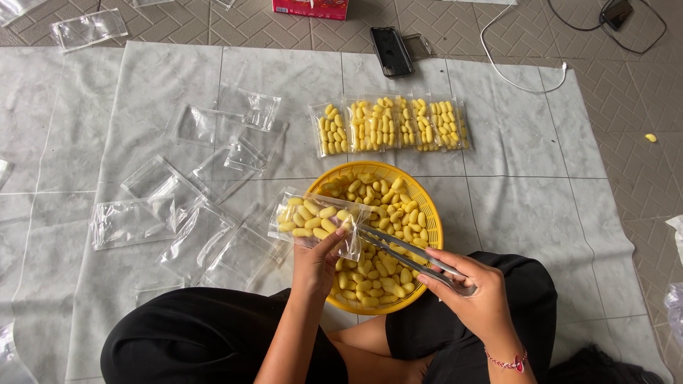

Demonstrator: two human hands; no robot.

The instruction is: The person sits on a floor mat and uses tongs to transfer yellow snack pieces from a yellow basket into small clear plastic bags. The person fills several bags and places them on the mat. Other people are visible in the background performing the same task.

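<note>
We are sitting on a tiled floor (626,107) with a pale plastic sheet (526,206) spreading under us, its far edge lying at twelve o'clock. A yellow basket (432,222) of yellow cocoons is resting at centre, filled packets (390,124) lining up at twelve, empty clear bags (192,213) scattering toward nine. Bare sheet is lying open at three. Our left hand (316,263) is pinching a part-filled bag (316,220); our right hand (473,288) is gripping metal tongs (405,252).
</note>
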